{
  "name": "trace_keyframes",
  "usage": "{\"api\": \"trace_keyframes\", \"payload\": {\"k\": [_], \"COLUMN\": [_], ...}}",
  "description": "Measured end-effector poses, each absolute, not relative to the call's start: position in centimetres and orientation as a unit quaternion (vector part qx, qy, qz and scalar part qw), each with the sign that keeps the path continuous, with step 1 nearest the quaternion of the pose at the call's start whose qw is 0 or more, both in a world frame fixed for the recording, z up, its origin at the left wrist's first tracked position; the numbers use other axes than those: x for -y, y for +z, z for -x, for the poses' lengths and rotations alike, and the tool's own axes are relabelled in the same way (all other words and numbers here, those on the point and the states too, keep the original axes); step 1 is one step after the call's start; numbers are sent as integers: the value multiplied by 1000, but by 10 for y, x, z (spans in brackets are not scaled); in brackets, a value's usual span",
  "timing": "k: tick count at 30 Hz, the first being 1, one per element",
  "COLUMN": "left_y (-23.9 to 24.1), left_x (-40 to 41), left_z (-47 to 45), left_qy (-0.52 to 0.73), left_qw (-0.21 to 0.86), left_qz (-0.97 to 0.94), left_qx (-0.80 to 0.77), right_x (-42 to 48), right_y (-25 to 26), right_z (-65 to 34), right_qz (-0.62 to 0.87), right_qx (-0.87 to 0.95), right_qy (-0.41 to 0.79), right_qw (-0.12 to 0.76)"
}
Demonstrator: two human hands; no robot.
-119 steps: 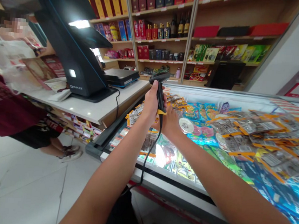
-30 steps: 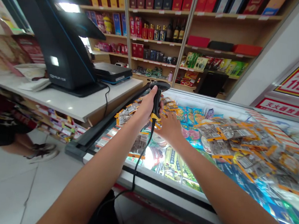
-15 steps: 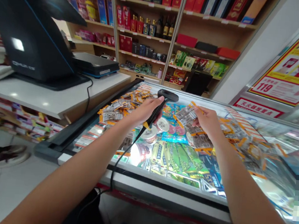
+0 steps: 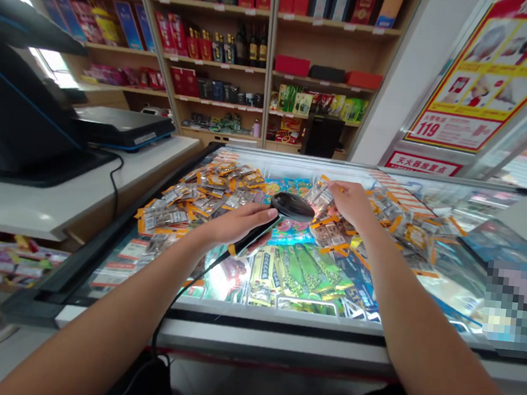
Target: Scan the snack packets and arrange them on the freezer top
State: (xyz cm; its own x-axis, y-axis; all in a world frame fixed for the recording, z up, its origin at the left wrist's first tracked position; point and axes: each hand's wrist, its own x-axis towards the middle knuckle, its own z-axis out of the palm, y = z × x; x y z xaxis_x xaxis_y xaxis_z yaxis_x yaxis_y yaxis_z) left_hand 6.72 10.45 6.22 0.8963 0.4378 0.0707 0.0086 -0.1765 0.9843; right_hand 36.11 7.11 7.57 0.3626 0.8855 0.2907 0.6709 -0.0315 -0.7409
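My left hand (image 4: 235, 224) is wrapped round the handle of a black corded barcode scanner (image 4: 285, 209), its head tilted toward my right hand. My right hand (image 4: 351, 201) is closed on a small grey packet with an orange edge (image 4: 320, 194), lifted just above the glass lid of a chest freezer (image 4: 279, 323). Many similar orange-edged packets (image 4: 198, 197) lie spread over the lid on both sides. The scanner's black cable (image 4: 174, 304) hangs down below the freezer's front edge.
A white counter (image 4: 58, 202) at the left carries a black checkout terminal (image 4: 13, 130) and a flat black device (image 4: 121, 127). Wooden shelves (image 4: 266, 67) of boxes and bottles line the back wall. A red and yellow poster (image 4: 468, 105) hangs at the right.
The view has swung right, and the person at the left is gone from sight. My left hand tipped the scanner from upright to pointing right. My right hand picked a packet off the lid.
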Motion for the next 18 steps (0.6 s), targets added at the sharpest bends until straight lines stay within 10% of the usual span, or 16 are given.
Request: {"api": "trace_keyframes", "payload": {"k": [11,18], "left_y": [67,73], "left_x": [-107,-115], "left_z": [-67,-61], "left_qy": [245,298], "left_qw": [640,640], "left_qz": [-695,-674], "left_qx": [-219,-218], "right_x": [-67,-52], "right_y": [88,93], "right_z": [-392,-422], "right_qz": [676,763], "right_qx": [502,506], "right_qy": [8,-218], "right_qw": [539,339]}}
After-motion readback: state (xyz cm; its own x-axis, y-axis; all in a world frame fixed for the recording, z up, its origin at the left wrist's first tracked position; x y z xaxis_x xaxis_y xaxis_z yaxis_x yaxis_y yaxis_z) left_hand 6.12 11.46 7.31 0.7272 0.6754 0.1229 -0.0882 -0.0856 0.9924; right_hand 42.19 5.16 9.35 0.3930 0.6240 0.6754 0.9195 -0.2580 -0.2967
